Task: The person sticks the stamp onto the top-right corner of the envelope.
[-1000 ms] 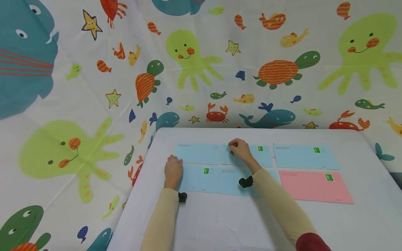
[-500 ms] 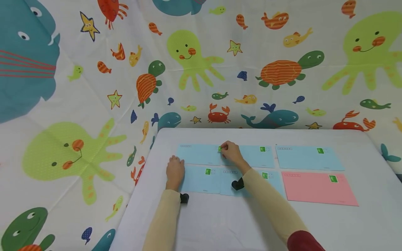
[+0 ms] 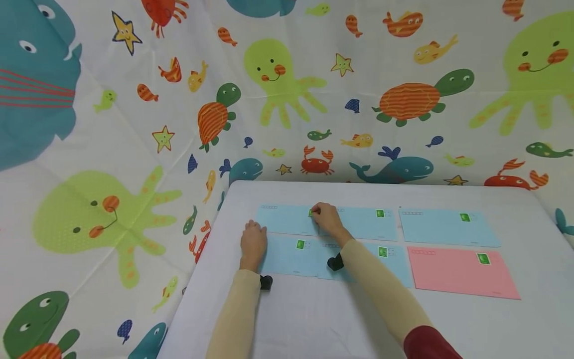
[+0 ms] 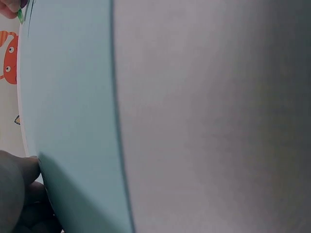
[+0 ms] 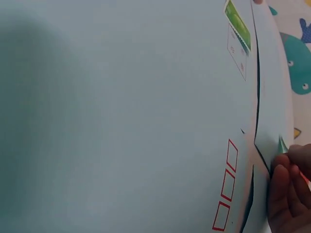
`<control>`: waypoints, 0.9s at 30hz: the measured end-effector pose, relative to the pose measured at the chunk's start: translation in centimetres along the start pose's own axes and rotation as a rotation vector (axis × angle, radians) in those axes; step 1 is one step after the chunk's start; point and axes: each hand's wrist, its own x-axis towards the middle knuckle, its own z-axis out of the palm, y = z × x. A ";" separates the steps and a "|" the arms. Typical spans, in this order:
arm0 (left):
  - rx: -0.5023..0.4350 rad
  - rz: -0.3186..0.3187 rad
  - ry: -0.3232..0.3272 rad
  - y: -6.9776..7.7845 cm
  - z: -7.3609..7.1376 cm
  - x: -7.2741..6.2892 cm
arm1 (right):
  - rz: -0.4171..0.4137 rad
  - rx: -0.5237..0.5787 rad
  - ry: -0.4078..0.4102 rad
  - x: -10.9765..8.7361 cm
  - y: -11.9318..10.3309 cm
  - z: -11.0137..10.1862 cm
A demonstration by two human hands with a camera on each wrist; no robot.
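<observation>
My right hand [image 3: 329, 219] pinches a small green postage stamp [image 3: 310, 213] between thumb and fingertips, over the upper right corner of the back left blue envelope [image 3: 282, 219]. In the right wrist view, the stamp [image 5: 283, 144] tilts up from the paper at the fingertips. My left hand [image 3: 254, 244] rests at the left ends of the back left and front left blue envelopes [image 3: 284, 257]. In the left wrist view, the thumb of this hand [image 4: 19, 182] lies along a blue envelope's edge [image 4: 73, 97].
Stamped blue envelopes lie at back middle [image 3: 365, 227], front middle [image 3: 394, 264] and back right [image 3: 441, 232]. A stamped pink envelope [image 3: 457, 276] lies front right. All are on a white-covered table [image 3: 309, 319] before a sea-animal cloth [image 3: 287, 99].
My right hand has moved left with the stamp, from the back middle envelope to the corner of the back left one. My left hand has stayed at the envelopes' left ends.
</observation>
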 end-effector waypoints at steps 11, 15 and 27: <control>-0.008 0.003 0.001 -0.4 0.4 0.2 | -0.020 -0.189 -0.006 0.4 -0.6 0.8; 0.000 0.006 -0.004 -0.5 0.3 0.2 | -0.035 -0.252 -0.007 0.3 -0.9 0.9; 0.008 0.016 0.016 -0.6 0.1 0.2 | -0.088 -0.390 -0.013 0.3 -1.5 1.6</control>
